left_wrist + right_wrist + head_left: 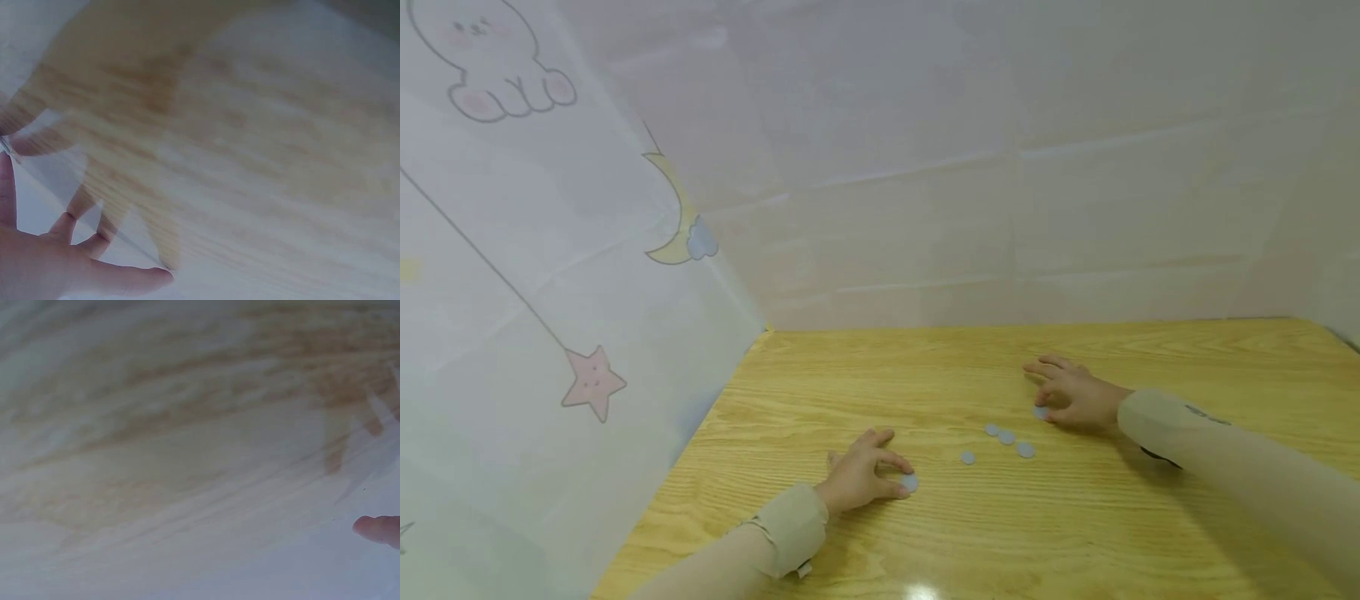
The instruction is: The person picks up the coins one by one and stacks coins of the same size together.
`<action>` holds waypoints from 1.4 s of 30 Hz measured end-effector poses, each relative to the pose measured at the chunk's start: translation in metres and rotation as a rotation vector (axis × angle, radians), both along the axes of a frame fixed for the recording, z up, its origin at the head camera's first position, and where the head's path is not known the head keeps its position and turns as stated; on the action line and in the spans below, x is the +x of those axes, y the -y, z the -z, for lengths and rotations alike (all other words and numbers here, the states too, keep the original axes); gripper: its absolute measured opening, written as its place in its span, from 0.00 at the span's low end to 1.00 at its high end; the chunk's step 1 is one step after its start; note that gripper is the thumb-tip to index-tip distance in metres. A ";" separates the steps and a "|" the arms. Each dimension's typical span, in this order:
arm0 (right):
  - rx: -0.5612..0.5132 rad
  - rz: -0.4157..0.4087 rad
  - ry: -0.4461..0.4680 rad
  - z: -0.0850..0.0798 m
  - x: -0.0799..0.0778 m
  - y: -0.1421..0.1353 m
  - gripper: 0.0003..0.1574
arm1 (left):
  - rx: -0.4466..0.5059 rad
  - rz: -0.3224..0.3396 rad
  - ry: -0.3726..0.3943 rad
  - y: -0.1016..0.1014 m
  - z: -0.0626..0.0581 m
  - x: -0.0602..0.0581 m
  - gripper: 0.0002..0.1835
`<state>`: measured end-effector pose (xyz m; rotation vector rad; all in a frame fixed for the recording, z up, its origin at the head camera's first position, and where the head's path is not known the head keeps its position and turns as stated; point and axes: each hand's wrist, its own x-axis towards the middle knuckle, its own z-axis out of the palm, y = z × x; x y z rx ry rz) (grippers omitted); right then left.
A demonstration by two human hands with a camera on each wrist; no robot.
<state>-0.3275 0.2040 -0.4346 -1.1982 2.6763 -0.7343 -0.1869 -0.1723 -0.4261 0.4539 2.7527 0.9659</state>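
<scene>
In the head view my left hand (859, 475) lies low over the wooden table, thumb and index finger at the edge of a flat, pale round disc (910, 482). The left wrist view shows the thin edge of this disc (5, 145) between thumb and finger, while the other fingers spread out. Farther right and back, my right hand (1078, 395) pinches another pale disc (1041, 412), partly covered by its fingers; its remaining fingers are raised. Only one fingertip (375, 530) enters the right wrist view at the right edge.
Between the hands, several pale discs lie flat: a small one (967, 458) on its own, and a slanting row with a middle disc (1006, 437) and a front disc (1026, 450). The wooden table (880, 367) meets a cloth-covered wall (925, 208) behind and another at left.
</scene>
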 end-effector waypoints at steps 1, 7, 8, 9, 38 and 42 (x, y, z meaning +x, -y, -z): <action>-0.004 -0.006 -0.002 0.000 0.000 0.000 0.03 | -0.002 0.001 -0.001 0.000 0.000 0.000 0.14; -0.023 -0.056 -0.094 0.005 -0.001 0.001 0.07 | -0.007 0.005 -0.012 0.002 0.003 -0.001 0.14; -0.027 -0.063 -0.111 0.007 -0.001 0.001 0.07 | -0.007 0.005 -0.013 0.002 0.003 -0.001 0.14; -0.037 -0.070 -0.123 0.008 -0.001 0.002 0.07 | -0.008 0.006 -0.014 0.002 0.003 -0.001 0.14; -0.336 -0.069 -0.070 -0.013 0.026 0.040 0.06 | -0.009 0.000 0.013 -0.001 -0.003 0.000 0.13; -0.347 -0.069 -0.038 -0.017 0.030 0.043 0.05 | -0.012 -0.003 0.012 -0.001 -0.003 0.000 0.13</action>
